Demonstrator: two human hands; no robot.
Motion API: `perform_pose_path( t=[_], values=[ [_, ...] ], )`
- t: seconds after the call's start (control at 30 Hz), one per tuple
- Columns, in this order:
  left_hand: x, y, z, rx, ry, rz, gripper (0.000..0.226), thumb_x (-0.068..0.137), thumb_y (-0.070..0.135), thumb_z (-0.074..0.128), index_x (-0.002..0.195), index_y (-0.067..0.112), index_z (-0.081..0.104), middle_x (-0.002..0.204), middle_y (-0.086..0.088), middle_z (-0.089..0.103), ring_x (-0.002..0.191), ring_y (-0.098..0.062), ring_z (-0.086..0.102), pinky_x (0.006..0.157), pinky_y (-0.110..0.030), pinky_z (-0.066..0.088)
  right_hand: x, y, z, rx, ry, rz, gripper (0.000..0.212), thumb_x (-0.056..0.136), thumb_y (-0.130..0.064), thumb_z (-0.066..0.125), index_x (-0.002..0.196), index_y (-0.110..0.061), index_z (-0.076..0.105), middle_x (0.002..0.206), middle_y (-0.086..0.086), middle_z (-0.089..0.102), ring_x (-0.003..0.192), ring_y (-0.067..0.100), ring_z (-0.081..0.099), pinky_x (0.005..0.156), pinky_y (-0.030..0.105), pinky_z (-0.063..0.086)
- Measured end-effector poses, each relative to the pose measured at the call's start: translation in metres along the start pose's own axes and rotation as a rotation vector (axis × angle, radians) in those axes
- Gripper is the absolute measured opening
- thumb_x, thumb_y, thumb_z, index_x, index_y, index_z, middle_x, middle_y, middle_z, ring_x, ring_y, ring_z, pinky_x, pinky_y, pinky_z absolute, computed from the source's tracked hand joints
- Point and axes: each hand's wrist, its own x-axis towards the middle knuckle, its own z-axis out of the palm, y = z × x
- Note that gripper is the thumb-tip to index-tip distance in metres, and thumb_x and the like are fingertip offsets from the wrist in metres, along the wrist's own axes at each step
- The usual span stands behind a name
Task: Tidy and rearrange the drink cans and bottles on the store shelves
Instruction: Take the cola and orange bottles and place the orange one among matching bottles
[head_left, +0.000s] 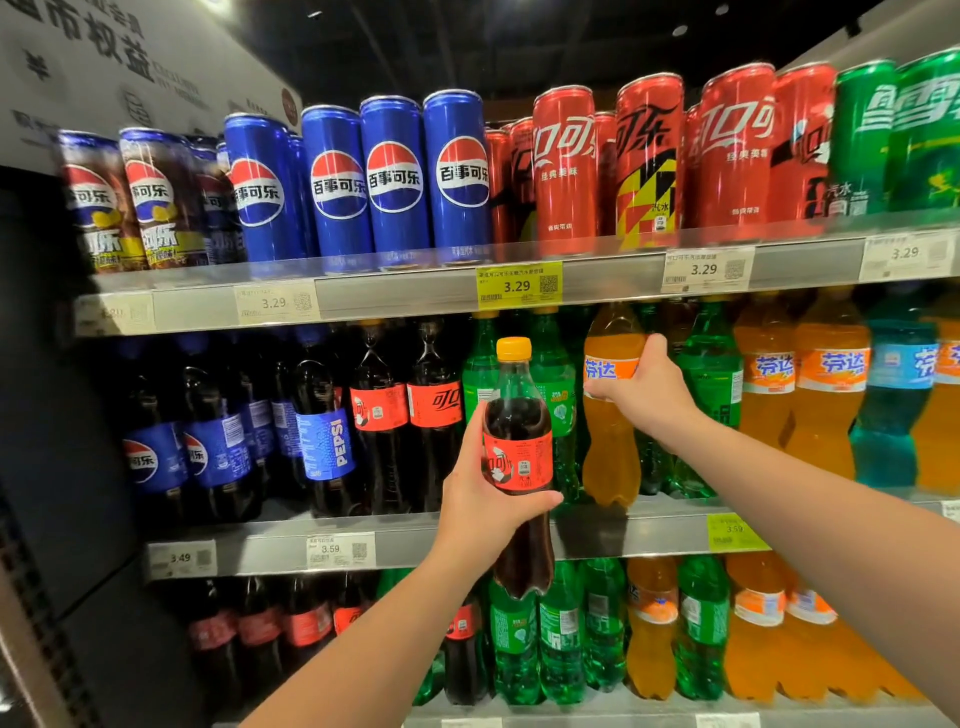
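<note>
We hold a dark cola plastic bottle with a red label and a yellow-orange cap (519, 415) in the air in front of the middle metal shelf (415, 545). Our left hand (485, 501) wraps round its waist, thumb across the lower edge of the label and fingers behind it. The bottle stands upright, its base hanging below the shelf's front rail and its cap level with the shoulders of the green plastic bottles (555, 387) behind it. Just to its right, our right hand (647, 387) grips a tall orange soda bottle with an orange-and-blue label (610, 447) at label height, fingers curled round the far side. That bottle's base is at the front edge of the shelf; we cannot tell whether it rests there. Left of the cola bottle stand red-labelled cola bottles (434, 405) and then blue-labelled Pepsi bottles (324, 441). To the right are more orange bottles (831, 389) and a teal bottle (898, 395). On the top shelf (395, 291) stand blue cans (395, 176), red cans (563, 166) and green cans (862, 135), with a yellow price tag (519, 286) on its rail.
</note>
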Motion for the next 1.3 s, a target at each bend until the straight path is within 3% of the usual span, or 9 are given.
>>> perform_pose_path(
  t=[0.17,0.3,0.47,0.7,0.87,1.07,1.2,1.3],
  values=[
    [0.002,-0.006,0.002,-0.004,-0.018,-0.011,0.115,0.052,0.021,0.091,0.141,0.051,0.023,0.121,0.017,0.060,0.107,-0.003,0.062,0.097,-0.037,0.051,0.006,-0.001,-0.005,0.036,0.005,0.017,0.058,0.079,-0.027,0.076,0.117,-0.008,0.038,0.107,0.010,0.055,0.086,0.023,0.057,0.062,0.030,0.046],
    [0.002,-0.008,0.004,-0.004,-0.025,-0.022,0.116,0.054,0.020,0.091,0.143,0.046,0.022,0.124,0.019,0.057,0.108,-0.001,0.060,0.099,-0.037,0.050,0.014,-0.009,-0.014,0.081,0.011,0.065,0.050,0.077,-0.029,0.076,0.108,-0.011,0.041,0.106,0.012,0.056,0.087,0.025,0.057,0.071,0.037,0.049],
    [0.003,-0.003,0.008,-0.006,-0.028,-0.005,0.115,0.057,0.017,0.090,0.145,0.042,0.022,0.120,0.023,0.056,0.106,0.004,0.059,0.098,-0.030,0.050,0.006,-0.005,-0.012,0.059,-0.023,0.009,0.057,0.078,-0.026,0.076,0.119,-0.009,0.040,0.101,0.007,0.055,0.078,0.017,0.053,0.058,0.026,0.043],
    [0.001,0.003,0.011,-0.011,-0.041,0.007,0.114,0.057,0.017,0.090,0.144,0.045,0.021,0.120,0.025,0.054,0.110,0.001,0.057,0.099,-0.032,0.049,-0.006,0.005,-0.015,0.136,-0.044,-0.006,0.048,0.076,-0.021,0.076,0.115,-0.017,0.047,0.101,0.004,0.062,0.087,0.021,0.060,0.060,0.025,0.043],
    [-0.005,0.004,0.007,-0.020,-0.023,0.007,0.113,0.057,0.017,0.090,0.143,0.046,0.022,0.119,0.026,0.054,0.109,0.002,0.058,0.098,-0.031,0.049,-0.023,0.018,-0.011,0.154,-0.082,-0.005,0.061,0.073,-0.020,0.077,0.126,-0.024,0.048,0.104,0.001,0.065,0.091,0.020,0.062,0.065,0.028,0.047],
    [-0.016,0.001,-0.003,0.006,0.033,0.008,0.117,0.053,0.021,0.091,0.144,0.043,0.021,0.124,0.013,0.060,0.109,-0.003,0.061,0.098,-0.036,0.050,-0.045,0.024,-0.001,0.190,-0.109,-0.008,0.064,0.072,-0.019,0.078,0.127,-0.030,0.048,0.099,-0.003,0.066,0.089,0.017,0.063,0.066,0.027,0.047],
    [-0.027,0.004,-0.012,-0.002,0.048,0.006,0.114,0.054,0.018,0.091,0.145,0.040,0.024,0.122,0.013,0.062,0.107,-0.003,0.063,0.094,-0.032,0.052,-0.055,0.024,0.003,0.218,-0.125,-0.021,0.064,0.071,-0.019,0.079,0.127,-0.030,0.049,0.099,-0.004,0.067,0.087,0.015,0.064,0.064,0.025,0.046],
    [-0.035,0.011,-0.018,-0.016,0.064,-0.037,0.091,0.056,0.014,0.089,0.133,0.033,0.043,0.109,0.009,0.068,0.095,-0.004,0.066,0.079,-0.019,0.053,-0.061,0.022,0.008,0.254,-0.152,-0.033,0.066,0.071,-0.020,0.079,0.129,-0.031,0.048,0.100,-0.004,0.068,0.089,0.015,0.065,0.067,0.027,0.049]
  ],
)
